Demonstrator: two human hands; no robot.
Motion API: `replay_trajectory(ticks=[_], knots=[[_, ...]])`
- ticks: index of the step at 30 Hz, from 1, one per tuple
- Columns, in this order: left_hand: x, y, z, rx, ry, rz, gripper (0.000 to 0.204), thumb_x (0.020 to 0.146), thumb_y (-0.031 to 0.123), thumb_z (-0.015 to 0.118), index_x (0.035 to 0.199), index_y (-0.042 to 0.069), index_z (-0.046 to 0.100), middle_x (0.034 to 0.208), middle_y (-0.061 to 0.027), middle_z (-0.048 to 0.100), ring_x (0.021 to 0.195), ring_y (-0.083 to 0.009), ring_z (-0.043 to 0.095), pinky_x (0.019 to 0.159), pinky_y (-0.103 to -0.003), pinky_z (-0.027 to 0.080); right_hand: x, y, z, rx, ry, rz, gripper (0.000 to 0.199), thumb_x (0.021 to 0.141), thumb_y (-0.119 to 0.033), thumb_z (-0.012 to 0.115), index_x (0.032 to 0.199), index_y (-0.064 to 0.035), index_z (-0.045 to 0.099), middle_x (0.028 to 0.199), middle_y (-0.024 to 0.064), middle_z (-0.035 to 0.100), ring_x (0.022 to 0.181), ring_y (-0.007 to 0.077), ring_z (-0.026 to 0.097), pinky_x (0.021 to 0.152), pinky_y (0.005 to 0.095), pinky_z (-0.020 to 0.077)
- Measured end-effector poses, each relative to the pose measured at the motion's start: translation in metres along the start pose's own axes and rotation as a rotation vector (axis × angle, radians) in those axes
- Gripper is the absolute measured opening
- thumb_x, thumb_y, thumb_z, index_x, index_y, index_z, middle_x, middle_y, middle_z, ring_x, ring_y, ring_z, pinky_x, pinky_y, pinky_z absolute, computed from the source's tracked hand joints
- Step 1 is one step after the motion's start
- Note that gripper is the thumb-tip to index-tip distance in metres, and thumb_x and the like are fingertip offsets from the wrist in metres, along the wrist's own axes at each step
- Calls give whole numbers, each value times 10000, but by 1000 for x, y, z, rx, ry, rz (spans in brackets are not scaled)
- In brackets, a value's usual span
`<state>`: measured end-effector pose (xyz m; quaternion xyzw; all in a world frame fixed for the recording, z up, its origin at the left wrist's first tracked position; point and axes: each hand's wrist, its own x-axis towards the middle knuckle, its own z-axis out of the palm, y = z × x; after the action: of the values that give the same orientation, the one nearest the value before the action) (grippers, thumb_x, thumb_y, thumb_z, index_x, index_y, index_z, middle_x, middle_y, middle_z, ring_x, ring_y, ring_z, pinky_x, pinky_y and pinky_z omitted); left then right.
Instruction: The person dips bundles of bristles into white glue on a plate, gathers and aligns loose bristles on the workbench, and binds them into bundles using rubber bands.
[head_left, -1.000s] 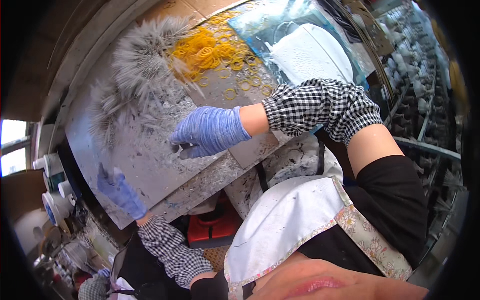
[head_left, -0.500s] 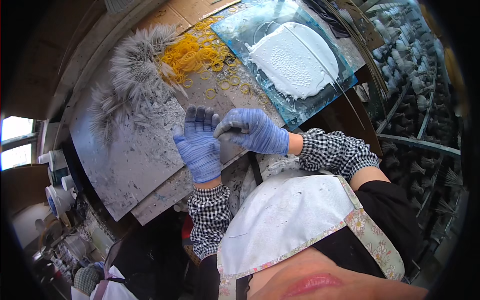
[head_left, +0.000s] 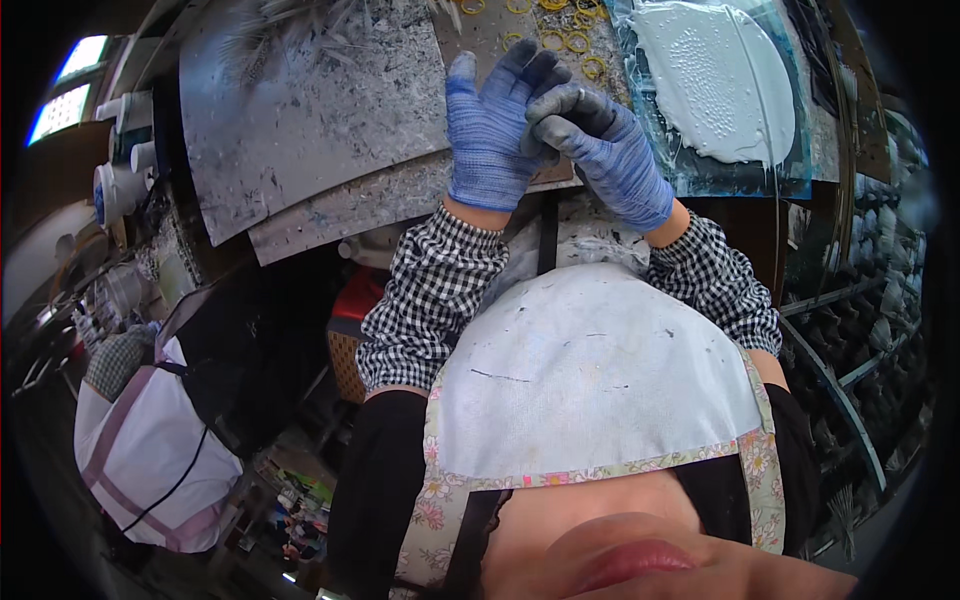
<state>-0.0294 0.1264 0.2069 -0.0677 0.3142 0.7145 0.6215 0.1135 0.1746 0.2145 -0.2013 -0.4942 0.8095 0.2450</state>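
Both my hands wear blue knit gloves with grey-stained fingers. My left hand [head_left: 492, 140] is held palm up over the near edge of the work board [head_left: 330, 150], its fingers stretched out and apart. Against its palm side rests my right hand [head_left: 622, 165], with thumb and fingers curled together; whatever they may hold is hidden. Beyond my hands lie several yellow rings [head_left: 577, 42]. To the right, thick white paste [head_left: 715, 85] is spread on a bluish sheet [head_left: 660, 172], and a thin rod [head_left: 755, 60] lies across it.
Pale bristle bundles [head_left: 265, 40] lie blurred at the far left of the board. White tubs [head_left: 120, 190] stand beyond its left edge. A rack with bristle tufts [head_left: 860, 370] is on the right. Another person's white and pink garment [head_left: 150, 450] shows at lower left.
My view has swung, so the board, rings and paste sit higher in the picture. My right hand has tilted and still meets the left one.
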Motion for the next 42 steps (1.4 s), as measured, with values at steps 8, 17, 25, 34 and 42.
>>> replay_trajectory(ticks=[8, 17, 25, 34, 42], knots=[[-22, 39, -60, -552, -200, 158, 869, 885, 673, 424, 1332, -69, 493, 1268, -248, 573, 1234, -390, 527, 1138, -561, 343, -41, -16, -18, -265, -182, 19, 101, 925, -93, 685, 1009, -38, 681, 938, 13, 654, 905, 101, 618, 865, 264, 512], [-58, 88, -78, -345, -479, 284, 975, 840, 779, 433, 1447, 18, 380, 1448, -247, 389, 1385, -395, 347, 1201, -586, 195, -145, 29, -75, -866, 20, 200, 121, 921, -52, 660, 1038, -24, 674, 994, 70, 672, 925, 169, 644, 848, 310, 513], [-90, 59, -116, 1562, 39, 1084, 860, 898, 627, 549, 1526, 92, 305, 1507, -142, 395, 1382, -304, 377, 1177, -448, 235, -247, 12, -111, -879, -229, 949, 318, 973, -275, 572, 1092, 0, 679, 1008, 180, 682, 987, 237, 634, 869, 384, 487], [-44, 246, -151, 2381, 297, 1075, 686, 760, 288, 779, 1361, 99, 508, 1346, -129, 519, 1256, -340, 467, 1086, -473, 377, -34, -53, -24, -1998, -574, 512, 239, 873, -315, 670, 903, -80, 646, 759, 132, 661, 736, 328, 673, 662, 434, 512], [34, 364, -141, 3141, 475, 700, 964, 690, 284, 780, 1518, 160, 300, 1550, -97, 304, 1445, -276, 275, 1196, -463, 200, 219, 8, 98, -1275, -468, -662, 360, 863, -294, 715, 1109, -58, 599, 1015, 129, 663, 1002, 314, 625, 858, 419, 500]])
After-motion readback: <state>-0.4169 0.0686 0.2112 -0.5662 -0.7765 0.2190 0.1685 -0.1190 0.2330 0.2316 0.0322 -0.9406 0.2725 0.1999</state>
